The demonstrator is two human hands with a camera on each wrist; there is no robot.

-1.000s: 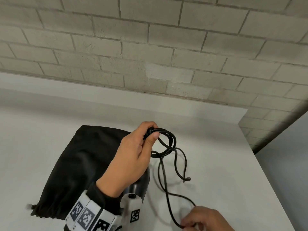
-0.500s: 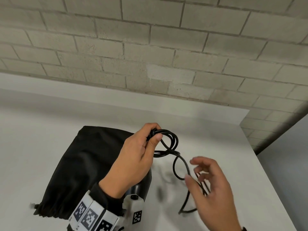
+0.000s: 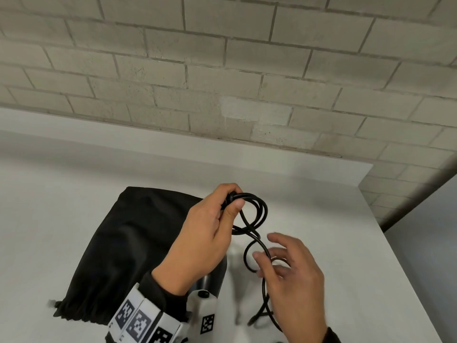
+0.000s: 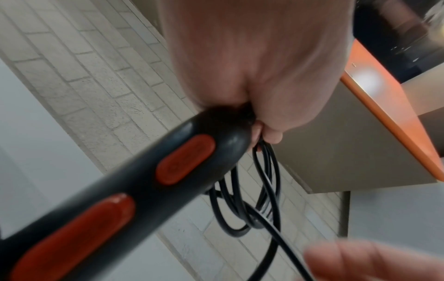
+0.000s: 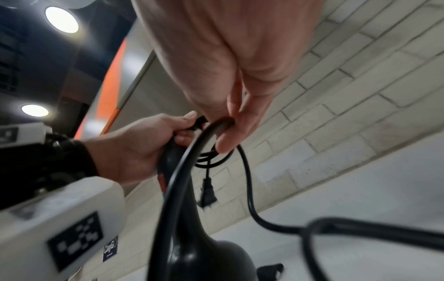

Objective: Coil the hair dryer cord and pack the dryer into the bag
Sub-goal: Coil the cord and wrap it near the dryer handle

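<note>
- Your left hand is gripping the top of the dryer handle, with fingers and thumb curled round it and pinning a few loops of the cord against it.
- The dryer is standing handle-up above the table; its rounded black body is showing at the bottom of the right wrist view, and two orange-red buttons are facing the left wrist camera.
- Your right hand is holding a free length of the cord, with the fingers loosely bent and the cord passing between thumb and fingers.
- From that hand the cord is hanging down, and the plug is dangling free in the air.
- The bag is lying flat on the table just left of the dryer, its gathered mouth facing you.
- A brick wall is rising behind the table.
</note>
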